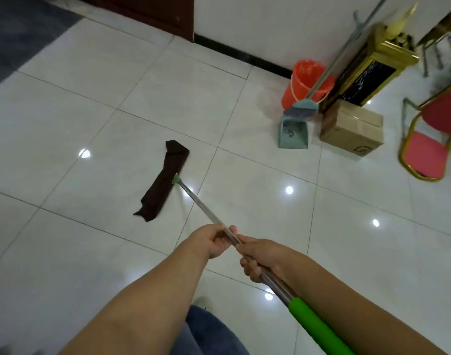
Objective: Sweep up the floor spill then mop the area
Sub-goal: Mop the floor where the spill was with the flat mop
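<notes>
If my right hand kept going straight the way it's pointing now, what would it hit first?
Most likely your left hand, which grips the same mop pole just ahead of the right hand, the two nearly touching. Past that, the line runs down the pole toward the dark mop cloth.

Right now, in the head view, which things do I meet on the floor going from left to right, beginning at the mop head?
First the mop head → dustpan → cardboard box → red chair. The orange bucket overlaps the dustpan sideways, so I leave it out.
</notes>
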Demonstrator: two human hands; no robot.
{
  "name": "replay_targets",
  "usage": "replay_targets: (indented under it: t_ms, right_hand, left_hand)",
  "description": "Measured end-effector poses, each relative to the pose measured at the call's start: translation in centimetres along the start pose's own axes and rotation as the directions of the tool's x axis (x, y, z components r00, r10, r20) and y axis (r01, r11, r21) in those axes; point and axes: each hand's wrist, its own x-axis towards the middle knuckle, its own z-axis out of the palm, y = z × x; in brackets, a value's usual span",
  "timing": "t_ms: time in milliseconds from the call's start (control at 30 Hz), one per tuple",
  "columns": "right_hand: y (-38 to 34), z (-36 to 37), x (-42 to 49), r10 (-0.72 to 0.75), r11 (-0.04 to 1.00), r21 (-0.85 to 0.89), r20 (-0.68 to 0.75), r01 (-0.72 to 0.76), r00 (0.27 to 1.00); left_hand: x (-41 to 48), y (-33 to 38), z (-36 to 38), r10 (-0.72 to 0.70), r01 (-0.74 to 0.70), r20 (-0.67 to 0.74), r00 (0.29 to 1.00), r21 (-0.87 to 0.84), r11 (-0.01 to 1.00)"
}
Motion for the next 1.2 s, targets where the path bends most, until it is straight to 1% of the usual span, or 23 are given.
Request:
replay_targets:
  t_ms: [200,300,500,633,833,1033,1200]
  right_hand:
    - [0.4,-1.8,-1.7,0.005,1.000,0.029,-0.053,-0.004,0.999]
    - [0.3,-1.7,-2.8,0.012,0.998,0.063,-0.054,-0.009,0.998]
    - [-0.1,0.8,-3.7,0.022,0.997,0.071,-0.065,-0.017,0.998]
    - [-0.4,3.1,-4.1,0.027,1.000,0.007,-0.073,-0.026,0.997]
    - [-1.0,8.4,-4.6,0.046,0.983,-0.175,-0.064,-0.057,0.997]
    - [-1.2,15.6,-3.2,0.055,0.944,-0.326,0.000,-0.052,0.998]
    - [-1.2,21.3,-2.4,0.069,0.906,-0.422,0.092,-0.024,0.993]
  left_hand:
    - [-0.6,-1.5,2.1,-0.035,0.036,0.038,0.999,-0.029,0.999]
    - [-0.8,-1.8,2.6,-0.031,0.032,0.044,0.999,-0.014,0.999]
    - [-2.7,-0.7,1.6,-0.041,0.038,0.047,0.998,0.065,0.997]
    - [-4.6,0.2,-0.2,-0.021,0.017,0.070,0.997,0.059,0.998]
    - [-7.8,2.0,-5.0,0.029,-0.024,0.071,0.997,-0.074,0.997]
    - [-10.7,4.7,-11.6,0.086,-0.074,0.039,0.996,-0.234,0.969]
    - [-12.7,6.5,-17.0,0.173,-0.162,0.000,0.985,-0.357,0.920]
